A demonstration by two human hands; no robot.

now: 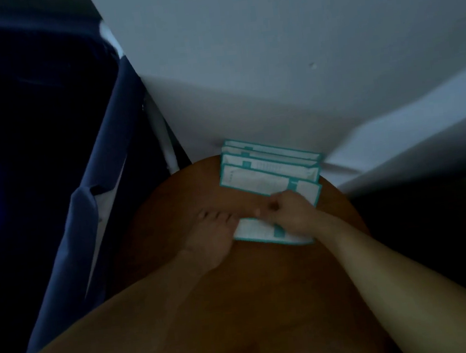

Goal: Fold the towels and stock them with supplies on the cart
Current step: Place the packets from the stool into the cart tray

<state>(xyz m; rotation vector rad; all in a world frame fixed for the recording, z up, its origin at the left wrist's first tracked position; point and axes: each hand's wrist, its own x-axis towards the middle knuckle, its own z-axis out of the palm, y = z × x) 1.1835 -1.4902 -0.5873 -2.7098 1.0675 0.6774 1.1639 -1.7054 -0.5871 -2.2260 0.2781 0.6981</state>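
While the light is dim and the picture blurred, my left hand (209,237) lies flat on the round brown surface (185,198). Its grip is slack, fingers straight, tips at the left edge of the near packet (260,232). My right hand (289,213) sits over that packet's far edge, fingers curled; cannot tell whether the grip has hold of it. A fanned stack (266,173) of teal-bordered packets lies at the surface's far edge, against the white wall (272,71). Blue fabric (106,189) hangs at left.
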